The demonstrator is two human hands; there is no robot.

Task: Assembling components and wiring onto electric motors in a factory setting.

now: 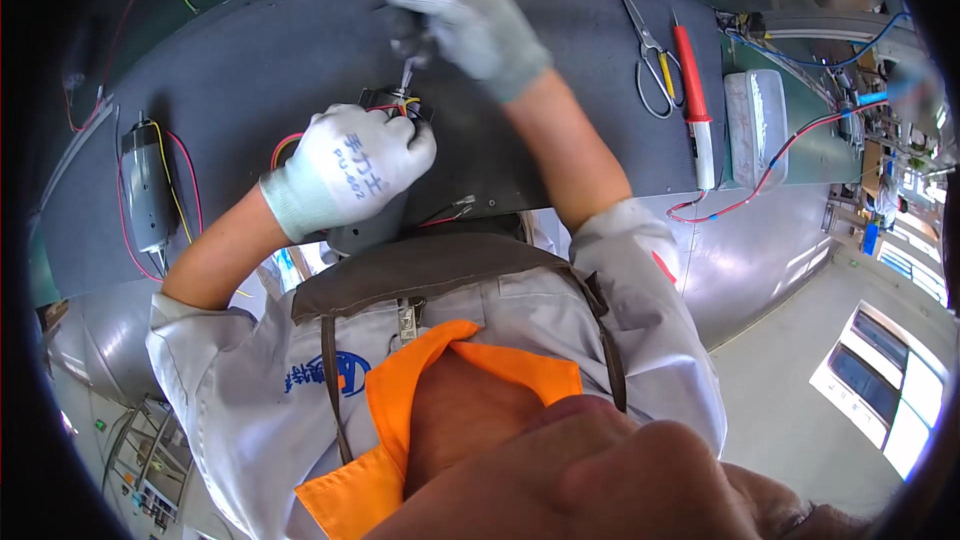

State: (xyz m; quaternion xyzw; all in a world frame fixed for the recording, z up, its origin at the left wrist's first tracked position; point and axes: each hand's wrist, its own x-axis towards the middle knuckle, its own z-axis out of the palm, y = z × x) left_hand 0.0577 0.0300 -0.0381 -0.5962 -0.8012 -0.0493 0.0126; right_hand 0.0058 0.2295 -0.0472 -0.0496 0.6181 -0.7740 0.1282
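Observation:
My left hand (350,165), in a white glove with pale green cuff, is closed around the end of a grey cylindrical motor (370,232). Red and yellow wires (412,106) come out by its fingertips; the fingers hide most of the motor's end. Above it my right hand (468,25), also gloved and slightly blurred, grips the dark handle of what looks like a screwdriver (407,70). Its metal shaft points down at the motor's end; whether the tip touches a screw cannot be made out. Bare-ended leads (455,208) lie close to the motor.
On the dark mat (580,130) to the right lie scissors (655,60) and a red-and-white soldering iron (693,100) with a red cable. A clear plastic box (755,125) stands beyond them. Another grey motor (147,185) with wires lies at the left.

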